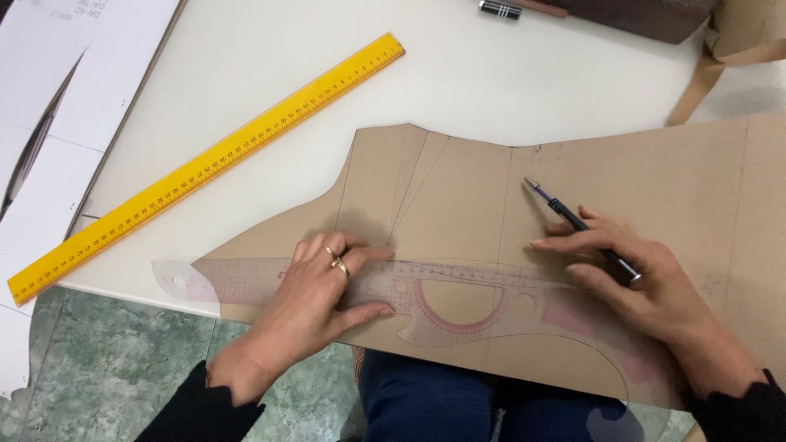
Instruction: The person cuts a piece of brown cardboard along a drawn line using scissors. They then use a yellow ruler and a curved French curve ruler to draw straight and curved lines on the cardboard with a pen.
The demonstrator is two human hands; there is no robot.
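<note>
My left hand (327,286) pressed flat on a clear curved ruler (426,299) at frame centre, over a brown paper pattern (458,196), my right hand (630,278) gripping a pencil (573,219), yellow ruler (205,164) on the table (508,74) upper left.

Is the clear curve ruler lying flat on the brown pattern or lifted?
Flat. The clear curve ruler lies on the brown paper pattern, pressed down by the left hand; the right hand rests at its far end, holding a pencil.

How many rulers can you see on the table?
2. The yellow ruler lies slanted on the white table, untouched. The clear curved ruler lies on the brown paper pattern, pressed down by the left hand and right hand.
</note>
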